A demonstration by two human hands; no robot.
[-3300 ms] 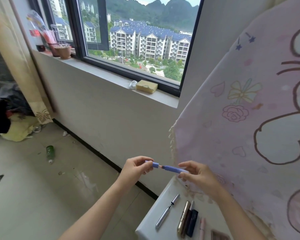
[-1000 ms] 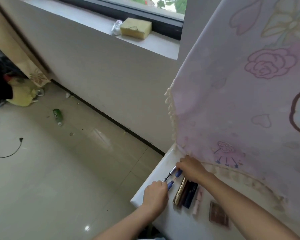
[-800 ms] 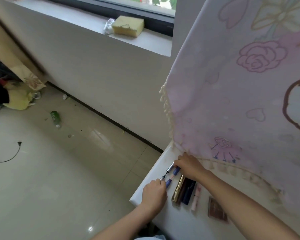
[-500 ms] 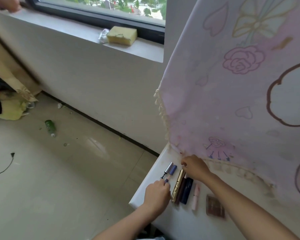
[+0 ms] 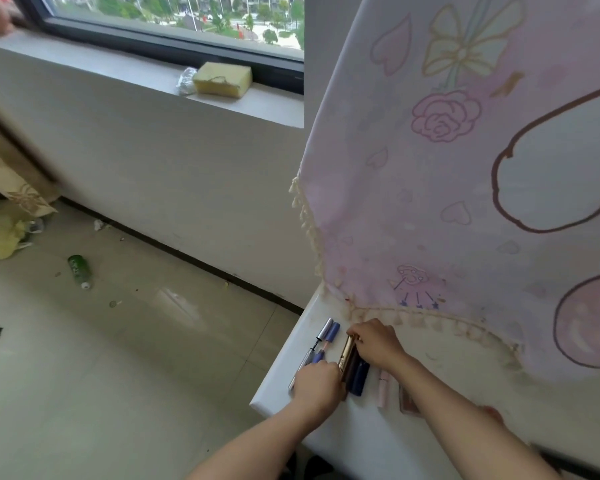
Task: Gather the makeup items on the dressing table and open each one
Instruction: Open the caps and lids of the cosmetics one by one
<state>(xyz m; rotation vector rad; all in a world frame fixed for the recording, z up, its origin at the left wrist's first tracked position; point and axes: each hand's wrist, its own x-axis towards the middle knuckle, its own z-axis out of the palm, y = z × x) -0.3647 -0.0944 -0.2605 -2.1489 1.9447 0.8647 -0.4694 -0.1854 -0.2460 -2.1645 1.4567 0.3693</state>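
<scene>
Makeup items lie in a row on the white dressing table (image 5: 326, 431). At the left are an opened silver mascara (image 5: 326, 328) and an opened blue pen (image 5: 333, 332), their caps lying apart from their bodies. Beside them are a gold tube (image 5: 347, 349), a dark brown tube, a navy tube (image 5: 359, 377), a pink lip tube (image 5: 383, 389) and a small brown palette (image 5: 406, 403). My right hand (image 5: 376, 342) pinches the far end of the gold tube. My left hand (image 5: 317, 384) is curled over the near ends of the blue pen and gold tube; its grip is hidden.
A pink printed cloth with a tasselled edge (image 5: 465, 202) hangs over the back of the table. To the left is tiled floor with a green bottle (image 5: 79, 270). A yellow sponge (image 5: 222, 79) sits on the windowsill above.
The blue pen was pulled open, and both parts were laid beside the mascara. My right hand then went from the blue cap to the gold tube; my left hand shifted right.
</scene>
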